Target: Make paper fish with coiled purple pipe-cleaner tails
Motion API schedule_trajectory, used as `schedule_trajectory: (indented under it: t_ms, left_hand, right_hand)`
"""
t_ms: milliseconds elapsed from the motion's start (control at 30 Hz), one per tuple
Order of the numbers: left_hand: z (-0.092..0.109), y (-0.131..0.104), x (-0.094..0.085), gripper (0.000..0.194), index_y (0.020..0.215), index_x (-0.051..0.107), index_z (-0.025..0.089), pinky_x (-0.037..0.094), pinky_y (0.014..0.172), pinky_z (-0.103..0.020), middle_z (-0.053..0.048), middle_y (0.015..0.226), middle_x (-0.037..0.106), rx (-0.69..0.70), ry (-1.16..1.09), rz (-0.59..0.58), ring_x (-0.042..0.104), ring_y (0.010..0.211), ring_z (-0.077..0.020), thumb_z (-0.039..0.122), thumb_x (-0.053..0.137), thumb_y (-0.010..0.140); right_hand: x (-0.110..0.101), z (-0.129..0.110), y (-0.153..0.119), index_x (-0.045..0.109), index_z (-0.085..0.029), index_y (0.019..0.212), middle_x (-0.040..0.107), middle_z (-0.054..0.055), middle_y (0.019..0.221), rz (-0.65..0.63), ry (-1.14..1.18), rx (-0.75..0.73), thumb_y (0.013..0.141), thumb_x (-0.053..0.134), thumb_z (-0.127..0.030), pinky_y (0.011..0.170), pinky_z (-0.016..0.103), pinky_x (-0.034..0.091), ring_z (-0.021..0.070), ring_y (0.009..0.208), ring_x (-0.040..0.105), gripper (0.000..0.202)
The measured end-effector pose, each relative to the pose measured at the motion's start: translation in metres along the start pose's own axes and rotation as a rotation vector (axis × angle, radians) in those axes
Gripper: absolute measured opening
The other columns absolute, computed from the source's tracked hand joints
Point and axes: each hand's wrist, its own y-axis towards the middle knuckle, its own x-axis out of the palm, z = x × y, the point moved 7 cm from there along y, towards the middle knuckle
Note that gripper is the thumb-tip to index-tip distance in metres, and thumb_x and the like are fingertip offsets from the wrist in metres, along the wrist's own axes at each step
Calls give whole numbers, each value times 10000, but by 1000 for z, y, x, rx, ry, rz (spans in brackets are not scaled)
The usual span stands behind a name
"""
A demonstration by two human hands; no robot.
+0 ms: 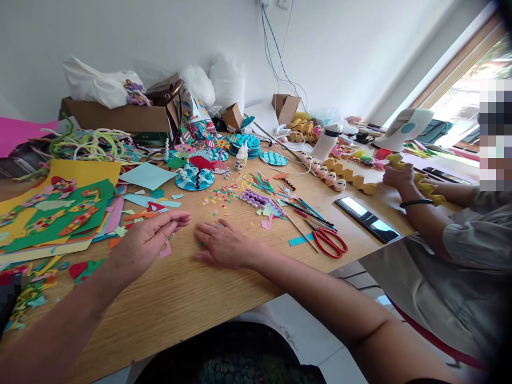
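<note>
My right hand [226,244] lies palm down on the wooden table [168,309], its fingers stretched out over small green scraps that show at its edge. Left of it, my left hand [146,240] is held sideways with straight fingers close together, and no object shows in it. A pink paper scrap [165,249] lies between the two hands. Just beyond them are tiny paper dots [222,196] in several colours and purple twisted pipe cleaners [260,201]. A blue disc with a red paper fish [195,177] stands farther back.
Red-handled scissors [328,242], pencils [310,213] and a phone [367,218] lie to the right. Glue bottles [241,157] stand behind the dots. Coloured paper sheets [86,165] are stacked at left. A co-worker's hands [400,176] hold a yellow piece at far right.
</note>
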Motion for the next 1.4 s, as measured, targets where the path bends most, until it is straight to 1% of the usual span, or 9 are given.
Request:
schedule_trajectory:
  t_ms: [233, 400, 600, 767, 967, 1133, 1267, 1333, 1400]
  left_hand:
    - [-4, -8, -9, 353, 958, 643, 235, 506, 834, -337, -47, 986, 697, -12, 134, -9, 625, 966, -235, 451, 448, 760]
    - [-6, -7, 8, 389, 989, 645, 211, 514, 805, -320, -62, 1039, 680, 10, 161, -98, 626, 966, -225, 441, 407, 784]
    - [1, -7, 20, 362, 955, 675, 223, 484, 852, -303, -36, 984, 702, 141, 326, -173, 627, 957, -216, 386, 397, 790]
    - [-3, -7, 25, 361, 956, 677, 228, 496, 824, -286, -29, 964, 709, 159, 365, -195, 646, 913, -202, 376, 387, 799]
    - [1, -10, 33, 346, 956, 678, 228, 497, 821, -278, -22, 957, 710, 189, 348, -204, 648, 892, -185, 347, 389, 807]
    - [5, -12, 40, 359, 969, 675, 235, 499, 810, -280, -20, 945, 713, 205, 336, -240, 651, 866, -185, 327, 363, 817]
    - [-3, -14, 36, 356, 972, 674, 232, 496, 817, -266, -21, 968, 708, 197, 345, -228, 649, 884, -184, 347, 375, 816]
    - [-11, -16, 32, 352, 961, 678, 232, 504, 794, -251, -20, 962, 710, 180, 349, -225, 653, 878, -185, 367, 389, 812]
    - [-16, -18, 30, 347, 953, 680, 242, 508, 779, -245, -15, 949, 713, 180, 348, -222, 656, 865, -185, 383, 396, 811]
  right_hand:
    - [-5, -5, -35, 513, -110, 1135, 537, 147, 1193, 4, -11, -17, 889, 329, -500, 1004, 450, 298, 240, 1143, 479, 496]
    - [-4, 21, -30, 442, -71, 1223, 457, 187, 1288, 50, -13, 167, 878, 335, -521, 1007, 435, 300, 266, 1184, 441, 577]
    - [1, 16, -34, 470, -80, 1184, 521, 175, 1203, 24, 34, 127, 881, 313, -531, 988, 414, 317, 245, 1148, 473, 566]
    - [-2, 34, -40, 485, -72, 1143, 476, 204, 1244, 55, 26, 264, 875, 318, -540, 974, 420, 326, 258, 1161, 460, 565]
    - [-3, 20, -32, 478, -103, 1167, 548, 159, 1171, 48, 88, 144, 888, 296, -526, 964, 408, 333, 233, 1115, 499, 538]
    - [-1, 18, -22, 457, -79, 1204, 505, 183, 1237, 50, 62, 179, 878, 328, -526, 972, 411, 325, 254, 1169, 453, 568]
    - [-1, 4, -35, 482, -93, 1187, 520, 162, 1225, 18, 81, 75, 883, 312, -528, 986, 398, 317, 240, 1155, 466, 557]
    - [-4, 12, -47, 485, -99, 1180, 530, 160, 1205, 21, 97, 129, 891, 304, -514, 978, 397, 328, 234, 1148, 471, 537]
    - [-8, 34, -60, 496, -91, 1155, 544, 170, 1165, 56, 65, 315, 890, 321, -503, 964, 403, 341, 246, 1124, 485, 520]
